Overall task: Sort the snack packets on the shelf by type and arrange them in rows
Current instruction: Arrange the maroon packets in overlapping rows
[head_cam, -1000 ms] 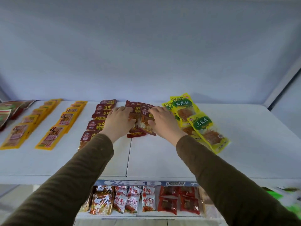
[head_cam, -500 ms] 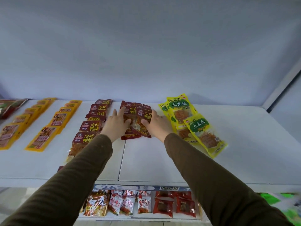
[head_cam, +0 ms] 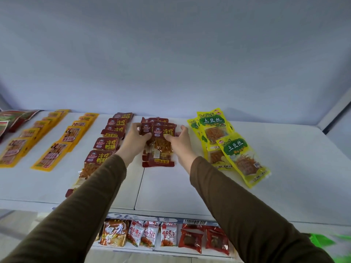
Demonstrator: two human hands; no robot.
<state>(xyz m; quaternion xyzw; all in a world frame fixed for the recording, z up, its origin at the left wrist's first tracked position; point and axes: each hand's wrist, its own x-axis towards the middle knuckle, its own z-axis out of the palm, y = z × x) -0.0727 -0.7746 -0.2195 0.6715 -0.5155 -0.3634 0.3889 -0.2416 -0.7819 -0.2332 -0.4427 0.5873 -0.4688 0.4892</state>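
Here, both hands' fingers [head_cam: 141,138] grip red packets [head_cam: 161,147] on the white shelf [head_cam: 284,168].

White shelf [head_cam: 190,188] carries rows of orange packets [head_cam: 51,158], red packets [head_cam: 106,144], yellow packets [head_cam: 237,150].

A shop: snack packets [head_cam: 106,143] in rows on a white shelf [head_cam: 190,186] with a barcoded price strip [head_cam: 157,219].

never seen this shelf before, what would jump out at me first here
Two hands meet mid-shelf on a loose stack of dark red packets: the left hand grips its left side, the right hand its right. Just right of them, bright yellow-green packets lie fanned out crookedly. Left of the hands runs a neater row of the same red packets, then two rows of orange-yellow packets.
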